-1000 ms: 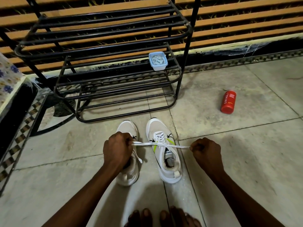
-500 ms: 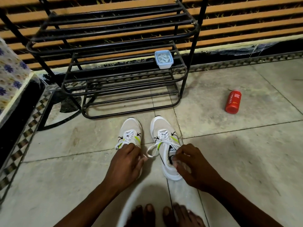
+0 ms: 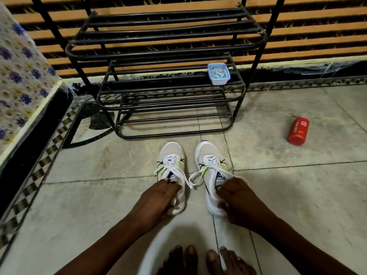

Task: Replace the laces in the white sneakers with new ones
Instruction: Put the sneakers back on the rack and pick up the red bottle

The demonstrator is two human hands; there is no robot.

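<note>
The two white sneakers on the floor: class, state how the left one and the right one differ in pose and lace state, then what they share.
The left sneaker points nearly straight ahead; the right sneaker angles slightly left. The right sneaker's lace ends trail further onto the tiles than the left sneaker's. The left hand grips the left sneaker's heel, the right hand the right's. Both are white with yellow-green accents, laced, untied.

The left hand [image 3: 158, 197] covers the back half of the left shoe [image 3: 172, 163], and the right hand [image 3: 238, 201] covers the heel of the right shoe [image 3: 208, 161]. Fingertips are tucked inside, so each grip is hard to see. The toes [image 3: 190, 259] are cut off below. What fills the little box [image 3: 218, 74] is too small to tell.
</note>
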